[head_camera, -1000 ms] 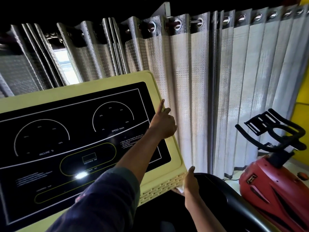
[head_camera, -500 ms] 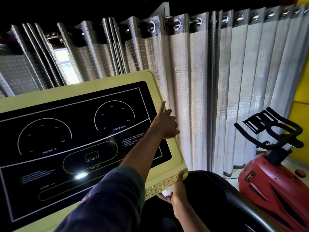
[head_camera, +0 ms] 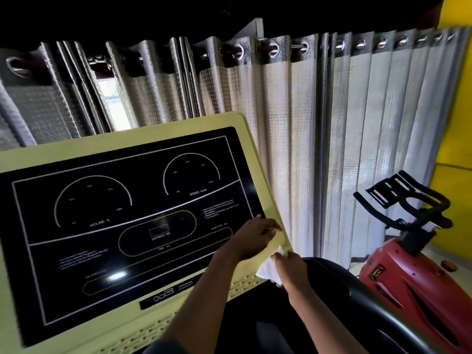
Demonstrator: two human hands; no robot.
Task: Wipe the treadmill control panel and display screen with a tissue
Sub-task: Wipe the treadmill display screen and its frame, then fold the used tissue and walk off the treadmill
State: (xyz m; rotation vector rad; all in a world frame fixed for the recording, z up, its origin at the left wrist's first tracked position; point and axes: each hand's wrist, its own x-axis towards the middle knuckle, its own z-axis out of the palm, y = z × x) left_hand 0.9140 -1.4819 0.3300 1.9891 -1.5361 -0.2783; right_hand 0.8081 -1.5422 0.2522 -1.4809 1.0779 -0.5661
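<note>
Right hand (head_camera: 291, 270) pinches the tissue (head_camera: 267, 268) at the lower-right corner of the control panel (head_camera: 127, 140). We judge the display screen (head_camera: 143, 198) lies up-left, nearer the left hand (head_camera: 252, 236), whose grip is blurred.

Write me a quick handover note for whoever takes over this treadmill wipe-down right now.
Left hand: open, fingers resting on the right edge of the pale yellow treadmill control panel.
Right hand: grips the crumpled white tissue against the panel's lower right corner.
Done: cannot tell what has been wiped.
To do: the glossy black display screen, which the tissue is not touching, and the rest of the panel.
</note>
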